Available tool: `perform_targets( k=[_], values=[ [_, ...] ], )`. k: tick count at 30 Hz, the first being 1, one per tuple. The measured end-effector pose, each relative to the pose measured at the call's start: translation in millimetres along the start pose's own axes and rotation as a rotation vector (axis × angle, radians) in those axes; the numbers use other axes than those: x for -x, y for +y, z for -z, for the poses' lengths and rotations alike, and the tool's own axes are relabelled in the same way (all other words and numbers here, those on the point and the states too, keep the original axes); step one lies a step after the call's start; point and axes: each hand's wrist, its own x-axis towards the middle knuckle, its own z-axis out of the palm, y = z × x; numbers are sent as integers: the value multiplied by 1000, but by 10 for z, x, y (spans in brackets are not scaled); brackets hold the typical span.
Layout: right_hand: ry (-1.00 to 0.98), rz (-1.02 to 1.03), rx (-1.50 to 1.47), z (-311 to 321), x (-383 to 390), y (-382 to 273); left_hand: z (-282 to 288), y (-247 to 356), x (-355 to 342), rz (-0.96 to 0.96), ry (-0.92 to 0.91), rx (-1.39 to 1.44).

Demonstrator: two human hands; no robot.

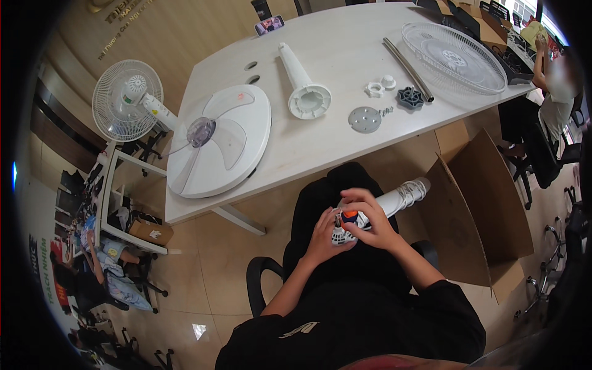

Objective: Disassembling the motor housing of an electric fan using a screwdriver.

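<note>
A white fan part (341, 237) sits over a seated person's lap, the left hand (322, 239) clasping its left side while the right hand (370, 224), nearer the orange-and-blue piece (350, 216) at its upper right, pinches that piece between thumb and fingers. The slatted end points toward the person's body, though covering fingers leave the long axis impossible to tell. Beyond, on the table (354, 68), lie the blade (228, 139), column (296, 66), plate (365, 119) and grille (455, 58).
</note>
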Motion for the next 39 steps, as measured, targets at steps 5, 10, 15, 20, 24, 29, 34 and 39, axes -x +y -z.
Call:
perform_targets(
  k=[5,10,15,20,24,29,34,39],
  values=[
    [101,-97,161,-37,42,79,35,46,-99,-20,31,91],
    [-8,-189,-74,-53,-167,-91,102,10,-136,7,34,84],
    [18,-51,203,-65,-55,-56,49,-5,-80,-72,67,37],
    [24,-147,-52,-123,-92,-45,33,42,1,-26,65,78],
    [-35,-20,133,-88,-112,-141,19,46,6,-42,85,39],
    [-17,-145,200,-69,-109,-71,20,54,0,-51,108,51],
    [-50,-136,-170,-98,-52,43,31,64,8,-3,94,71],
    [-9,-199,-85,-155,-29,41,13,40,8,-14,85,49]
  ],
)
